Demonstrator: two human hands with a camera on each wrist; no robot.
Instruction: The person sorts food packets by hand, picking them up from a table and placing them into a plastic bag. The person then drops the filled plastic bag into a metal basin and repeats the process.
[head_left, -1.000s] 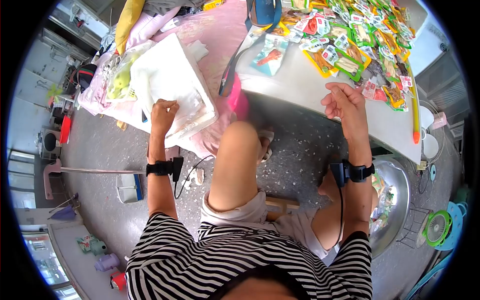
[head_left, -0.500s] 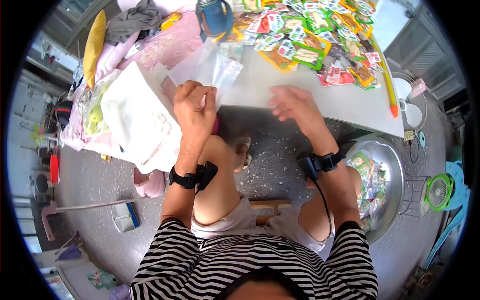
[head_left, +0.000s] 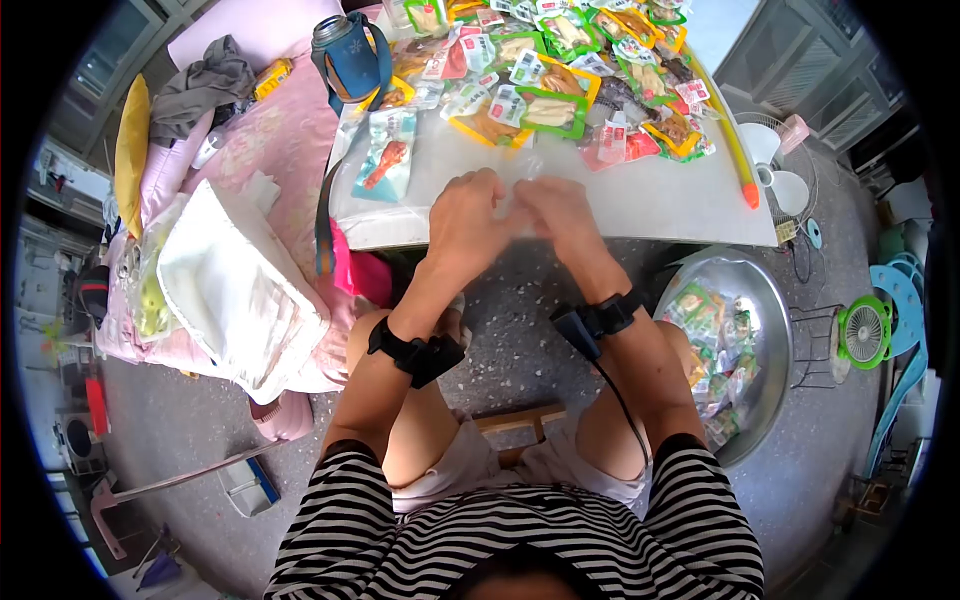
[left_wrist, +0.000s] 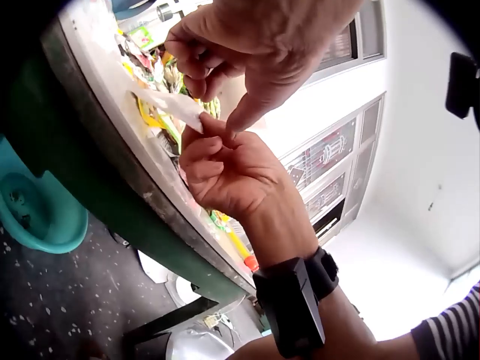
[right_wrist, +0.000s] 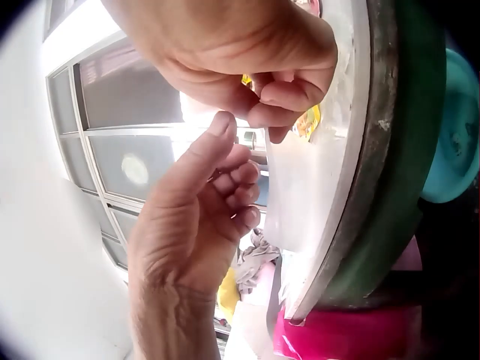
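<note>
Clear bag (left_wrist: 169,105) mostly hidden behind fingers (left_wrist: 251,105); snack packet (head_left: 548,108) print too small.

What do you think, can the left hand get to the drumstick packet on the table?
Probably yes: the drumstick packet lies on the table just beyond the left hand, nothing between. But that hand pinches a clear bag it must release first.

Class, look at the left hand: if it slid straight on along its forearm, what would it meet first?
Probably the yellow-edged snack packet just beyond the left hand, which pinches a clear bag with the right hand; depth is unclear.
</note>
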